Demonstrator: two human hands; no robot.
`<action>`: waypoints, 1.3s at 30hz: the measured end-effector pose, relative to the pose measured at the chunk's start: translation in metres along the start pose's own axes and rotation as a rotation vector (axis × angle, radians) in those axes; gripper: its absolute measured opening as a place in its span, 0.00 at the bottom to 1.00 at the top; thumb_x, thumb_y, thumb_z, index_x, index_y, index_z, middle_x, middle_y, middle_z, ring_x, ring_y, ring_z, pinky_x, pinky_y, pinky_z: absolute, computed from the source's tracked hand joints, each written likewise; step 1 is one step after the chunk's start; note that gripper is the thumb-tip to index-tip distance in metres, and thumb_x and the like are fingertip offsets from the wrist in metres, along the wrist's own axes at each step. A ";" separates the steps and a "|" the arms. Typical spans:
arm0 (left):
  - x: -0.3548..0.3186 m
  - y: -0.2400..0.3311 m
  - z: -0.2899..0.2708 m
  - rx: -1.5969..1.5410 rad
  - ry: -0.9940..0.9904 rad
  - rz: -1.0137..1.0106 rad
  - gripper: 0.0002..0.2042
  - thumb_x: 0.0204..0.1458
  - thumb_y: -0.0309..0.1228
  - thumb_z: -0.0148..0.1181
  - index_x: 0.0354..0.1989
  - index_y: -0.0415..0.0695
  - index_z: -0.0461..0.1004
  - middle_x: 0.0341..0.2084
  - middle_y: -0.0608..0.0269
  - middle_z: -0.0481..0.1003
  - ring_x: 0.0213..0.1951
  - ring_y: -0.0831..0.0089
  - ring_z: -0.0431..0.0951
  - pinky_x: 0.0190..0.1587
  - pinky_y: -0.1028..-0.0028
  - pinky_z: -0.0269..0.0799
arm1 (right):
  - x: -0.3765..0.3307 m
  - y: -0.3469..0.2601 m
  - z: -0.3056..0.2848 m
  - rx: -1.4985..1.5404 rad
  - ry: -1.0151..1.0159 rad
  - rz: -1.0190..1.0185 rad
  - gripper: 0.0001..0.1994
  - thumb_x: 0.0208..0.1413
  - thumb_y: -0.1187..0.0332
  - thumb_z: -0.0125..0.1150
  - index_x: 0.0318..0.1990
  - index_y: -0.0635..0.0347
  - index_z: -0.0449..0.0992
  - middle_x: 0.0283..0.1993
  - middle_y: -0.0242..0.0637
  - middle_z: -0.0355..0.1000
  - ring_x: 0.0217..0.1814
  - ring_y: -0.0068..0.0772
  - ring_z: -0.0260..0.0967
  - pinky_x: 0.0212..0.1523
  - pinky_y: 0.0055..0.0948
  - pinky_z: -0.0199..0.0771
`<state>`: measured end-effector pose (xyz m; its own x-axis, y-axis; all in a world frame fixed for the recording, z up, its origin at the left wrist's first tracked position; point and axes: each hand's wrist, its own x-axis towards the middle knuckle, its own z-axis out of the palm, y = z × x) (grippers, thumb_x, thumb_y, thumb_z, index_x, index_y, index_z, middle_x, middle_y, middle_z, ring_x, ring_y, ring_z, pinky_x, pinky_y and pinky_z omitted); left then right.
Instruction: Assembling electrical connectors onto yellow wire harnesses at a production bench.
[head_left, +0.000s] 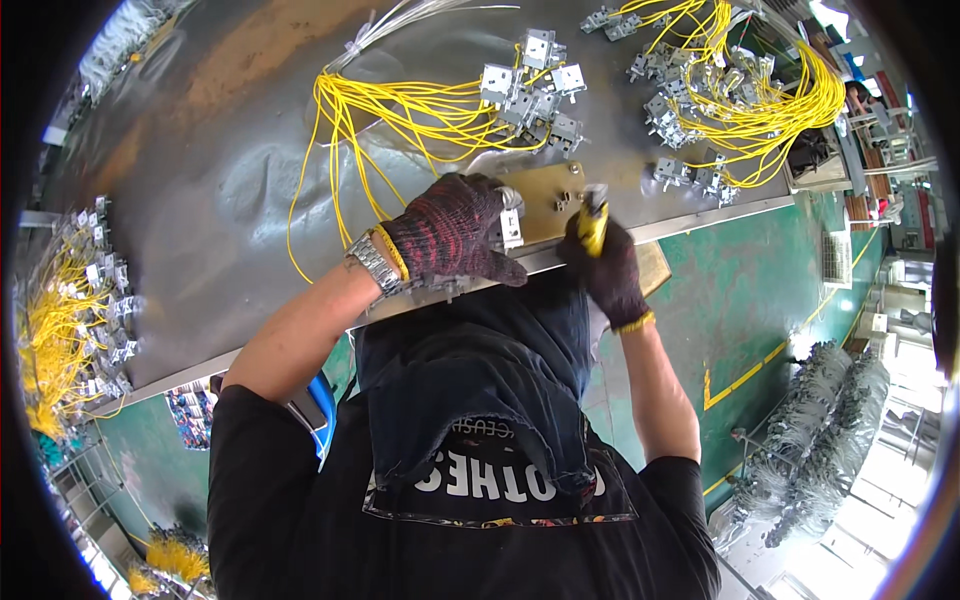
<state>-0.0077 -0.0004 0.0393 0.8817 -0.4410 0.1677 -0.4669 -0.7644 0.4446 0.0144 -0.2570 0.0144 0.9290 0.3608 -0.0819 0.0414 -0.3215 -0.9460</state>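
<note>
My left hand [448, 228], in a dark red-and-black knit glove, is closed around a small metal bracket with a white face [511, 228]. The bracket is by the left end of a brass-coloured plate [540, 190] at the table's front edge. My right hand [607, 272], gloved too, grips a yellow-and-black handled tool [593, 230] whose metal end points away from me; its exact kind is unclear. Small metal posts [566, 198] stand on the plate, left of the tool. Behind my hands, yellow wires [400, 100] run to a cluster of grey metal brackets [528, 92].
The metal-topped table [230, 180] stretches ahead and left. More wired brackets lie in a heap of yellow wires [800, 110] at the far right and another pile [65, 350] at the left. Grey bundles [810, 440] hang on a rack over the green floor [740, 300].
</note>
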 end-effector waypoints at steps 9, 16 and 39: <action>-0.016 -0.001 -0.015 -0.024 -0.396 -0.171 0.19 0.52 0.52 0.63 0.34 0.47 0.80 0.27 0.51 0.79 0.32 0.50 0.80 0.37 0.55 0.74 | 0.108 0.001 -0.031 0.171 0.026 0.072 0.18 0.51 0.72 0.66 0.50 0.64 0.74 0.30 0.34 0.74 0.26 0.24 0.71 0.25 0.25 0.72; -0.030 -0.008 -0.004 0.052 -0.102 -0.241 0.34 0.44 0.47 0.69 0.58 0.41 0.70 0.33 0.53 0.80 0.35 0.51 0.80 0.36 0.55 0.74 | 0.079 -0.024 -0.016 0.165 -0.303 0.206 0.15 0.53 0.69 0.66 0.46 0.66 0.73 0.28 0.36 0.74 0.26 0.25 0.72 0.25 0.26 0.74; -0.004 0.000 -0.003 0.269 -0.219 -0.171 0.38 0.43 0.51 0.70 0.63 0.45 0.70 0.52 0.48 0.76 0.52 0.50 0.76 0.54 0.55 0.69 | 0.032 -0.012 0.043 -0.489 0.031 -0.269 0.20 0.53 0.65 0.69 0.51 0.61 0.73 0.39 0.48 0.78 0.36 0.48 0.78 0.38 0.44 0.76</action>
<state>-0.0112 0.0029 0.0418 0.9265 -0.3645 -0.0934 -0.3415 -0.9188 0.1979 0.0283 -0.2040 0.0101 0.8722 0.4626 0.1590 0.4378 -0.5933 -0.6756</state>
